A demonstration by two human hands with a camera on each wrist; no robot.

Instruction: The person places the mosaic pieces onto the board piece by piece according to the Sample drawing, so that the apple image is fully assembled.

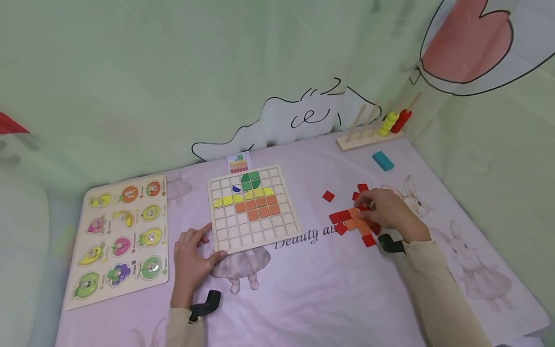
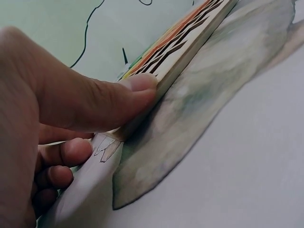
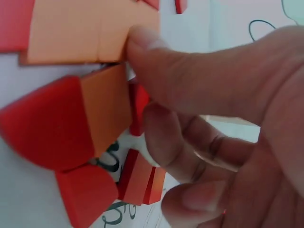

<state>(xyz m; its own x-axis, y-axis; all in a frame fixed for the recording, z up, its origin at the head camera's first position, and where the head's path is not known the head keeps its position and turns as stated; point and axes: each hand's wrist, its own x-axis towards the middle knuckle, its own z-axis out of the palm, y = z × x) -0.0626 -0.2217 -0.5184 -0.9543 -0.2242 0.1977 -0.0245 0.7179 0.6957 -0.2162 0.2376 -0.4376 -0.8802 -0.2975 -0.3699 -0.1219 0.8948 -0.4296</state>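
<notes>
My left hand (image 1: 193,258) holds the wooden grid board (image 1: 230,246) at its near left corner. The thumb (image 2: 137,90) presses on the board's near edge, and the index finger lies along the left side. Green, blue, yellow and orange tiles fill part of the grid. Over a loose pile of red and orange tiles, my right hand (image 1: 383,209) has its fingers bent. Its thumb (image 3: 147,42) touches an orange tile (image 3: 71,33), and the index fingertip is beside a red tile (image 3: 138,107). I cannot tell whether a tile is pinched.
A small pattern card (image 1: 239,163) lies behind the board. Left of it is a fruit puzzle board (image 1: 166,231). A peg stand (image 1: 368,140) with yellow and red beads stands at the back right, near a teal block (image 1: 383,161). One red tile (image 1: 328,196) lies apart.
</notes>
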